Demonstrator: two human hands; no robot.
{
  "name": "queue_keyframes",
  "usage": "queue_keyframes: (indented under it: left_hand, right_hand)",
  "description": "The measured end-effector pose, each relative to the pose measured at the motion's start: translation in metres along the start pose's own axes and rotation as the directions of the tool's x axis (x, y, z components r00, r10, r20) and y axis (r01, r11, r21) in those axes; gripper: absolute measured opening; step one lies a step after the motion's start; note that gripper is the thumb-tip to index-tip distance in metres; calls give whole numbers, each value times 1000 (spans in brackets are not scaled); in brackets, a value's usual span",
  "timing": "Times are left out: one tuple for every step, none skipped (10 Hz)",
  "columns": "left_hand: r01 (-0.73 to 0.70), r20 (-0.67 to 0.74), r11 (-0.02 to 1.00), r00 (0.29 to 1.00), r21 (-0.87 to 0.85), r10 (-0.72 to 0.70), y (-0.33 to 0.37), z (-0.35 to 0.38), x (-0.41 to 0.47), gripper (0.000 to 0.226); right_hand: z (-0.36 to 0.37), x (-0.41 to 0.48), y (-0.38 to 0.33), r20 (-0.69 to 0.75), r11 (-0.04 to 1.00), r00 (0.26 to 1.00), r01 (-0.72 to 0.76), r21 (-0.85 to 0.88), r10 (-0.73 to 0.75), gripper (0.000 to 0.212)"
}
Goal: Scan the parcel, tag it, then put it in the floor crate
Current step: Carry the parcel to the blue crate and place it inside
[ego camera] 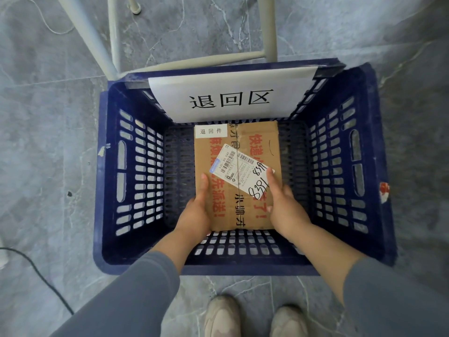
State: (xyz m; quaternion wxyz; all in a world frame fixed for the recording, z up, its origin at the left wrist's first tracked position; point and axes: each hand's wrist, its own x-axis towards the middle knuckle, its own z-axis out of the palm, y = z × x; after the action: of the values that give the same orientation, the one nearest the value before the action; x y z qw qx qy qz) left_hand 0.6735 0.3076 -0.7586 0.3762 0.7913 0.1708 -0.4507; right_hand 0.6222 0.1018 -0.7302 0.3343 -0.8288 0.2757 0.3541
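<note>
A brown cardboard parcel [252, 144] with red printing lies flat inside the dark blue slatted floor crate [136, 166]. It carries a white shipping label [239, 167] with handwritten digits and a small white tag [211, 131] at its far left corner. My left hand [196, 212] grips the parcel's near left edge, thumb on top. My right hand [283, 205] grips its near right edge, thumb resting on the label. Whether the parcel rests on the crate floor or hangs just above it is unclear.
A white paper sign [230, 96] with black characters hangs on the crate's far wall. Grey-white metal table legs [102, 37] stand behind the crate on the grey marble floor. A black cable [38, 271] runs at the left. My shoes [255, 317] are below the crate.
</note>
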Motion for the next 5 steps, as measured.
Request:
queue_keyframes:
  left_hand:
    - [44, 33, 999, 998, 7, -45, 10, -1, -5, 130]
    - [201, -26, 971, 978, -128, -206, 25, -1, -10, 119]
    - [110, -13, 994, 994, -8, -110, 27, -3, -21, 92]
    - [44, -98, 973, 995, 228, -22, 28, -3, -28, 59]
    - [-23, -126, 895, 988, 446, 89, 33, -6, -35, 58]
  right_hand:
    - [1, 0, -1, 8, 1000, 1000, -2, -25, 3, 94]
    - [1, -1, -3, 0, 997, 1000, -10, -73, 10, 90]
    - [1, -2, -4, -1, 997, 1000, -12, -72, 12, 87]
    - [0, -5, -5, -22, 996, 1000, -14, -86, 12, 86]
    - [2, -11, -4, -45, 991, 999, -17, -132, 11, 85]
